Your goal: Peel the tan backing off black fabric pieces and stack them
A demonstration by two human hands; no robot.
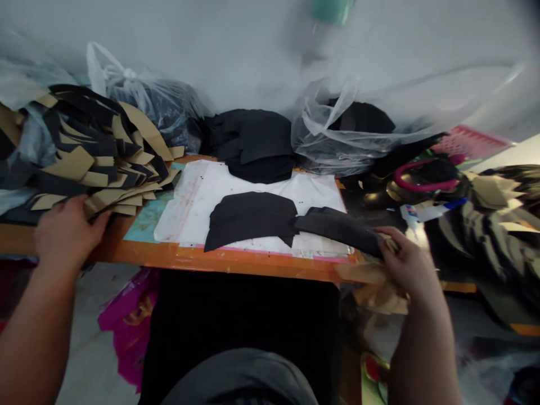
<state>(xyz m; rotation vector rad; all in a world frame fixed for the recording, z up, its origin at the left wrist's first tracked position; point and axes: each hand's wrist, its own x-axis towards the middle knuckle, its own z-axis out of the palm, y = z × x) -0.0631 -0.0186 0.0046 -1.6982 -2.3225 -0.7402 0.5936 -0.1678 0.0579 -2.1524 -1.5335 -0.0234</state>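
At the left, my left hand [71, 228] has its thumb and fingers closed on the edge of a tan-and-black strip [103, 199] at the front of a heaped pile of such strips [105, 146]. My right hand [400, 256], over the table's front edge, grips the right end of a curved black piece [337, 225]. That piece's left end touches or overlaps a black fabric piece [251, 219] lying flat on the white sheet [189, 197]. Behind it sits a stack of black pieces [261, 135].
Clear plastic bags with black pieces [172, 115] [337, 138] stand against the wall. On the right are a pink-handled item [422, 177], a white bottle with blue cap [434, 211], a pink basket [472, 140] and more strips [485, 236]. A magenta bag [130, 332] hangs below.
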